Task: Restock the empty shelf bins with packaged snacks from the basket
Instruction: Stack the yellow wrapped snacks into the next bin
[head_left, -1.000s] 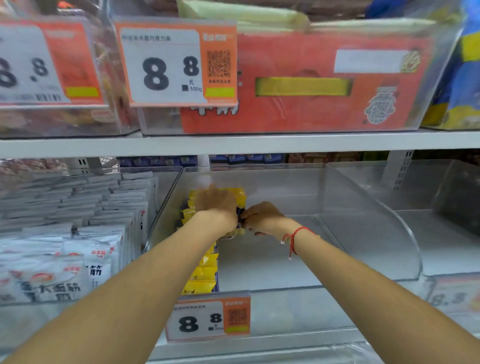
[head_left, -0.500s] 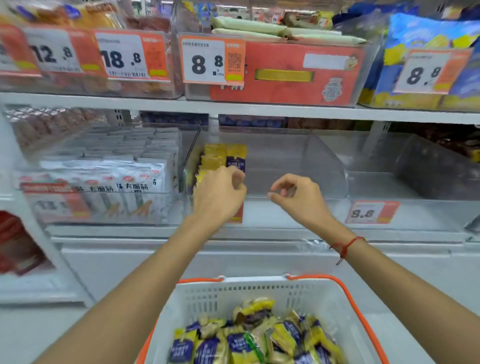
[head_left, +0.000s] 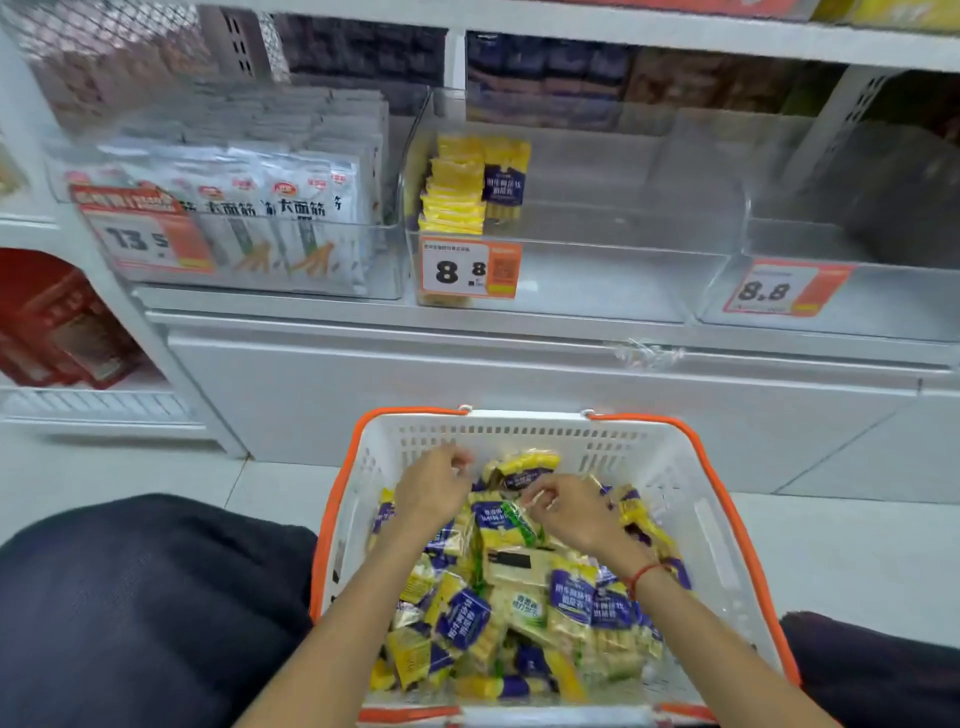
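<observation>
Presently both my hands are inside the white basket (head_left: 685, 525) at lower centre of the frame, over the heap of packaged snacks (head_left: 519, 597). My left hand (head_left: 434, 488) has its fingers curled loosely, tips close together; whether they pinch a packet, I cannot tell. My right hand (head_left: 569, 512) likewise shows fingers bent inward near a blue-and-yellow packet, grip unclear. At upper centre, the clear shelf bin (head_left: 597, 228) holds one row of yellow packets (head_left: 457, 187) against its left wall, above the 8.8 price tag (head_left: 467, 270).
</observation>
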